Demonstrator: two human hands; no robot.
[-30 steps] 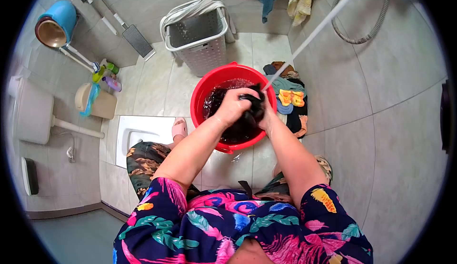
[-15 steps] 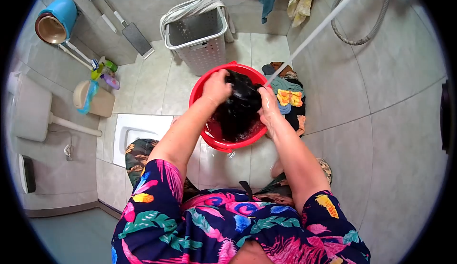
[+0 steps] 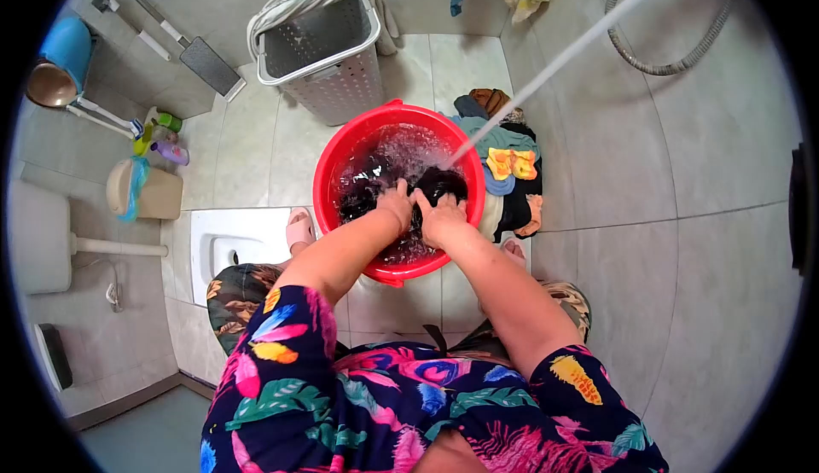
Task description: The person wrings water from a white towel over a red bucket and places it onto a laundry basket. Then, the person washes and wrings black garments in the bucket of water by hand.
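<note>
A red basin (image 3: 323,174) stands on the floor in front of me, holding splashing water and a wet black garment (image 3: 444,183). My left hand (image 3: 396,205) presses down on the dark cloth near the basin's middle, its fingers stretched out and their tips partly in the water. Beside it, my right hand (image 3: 444,220) lies on the cloth with fingers spread. From the upper right, a stream of water (image 3: 559,61) pours into the basin just beyond my right hand. The garment's exact kind cannot be made out.
A pile of clothes (image 3: 503,145) lies against the basin's right side. Behind stands a grey laundry basket (image 3: 337,89) with cloth over its rim. A squat toilet (image 3: 205,238) and a lidded bin (image 3: 160,193) are at left. A shower hose (image 3: 674,69) hangs along the right wall.
The black garment has gone from bunched up between my hands to spread low in the water. Both hands have moved nearer to me and closer together, their fingers now stretched out.
</note>
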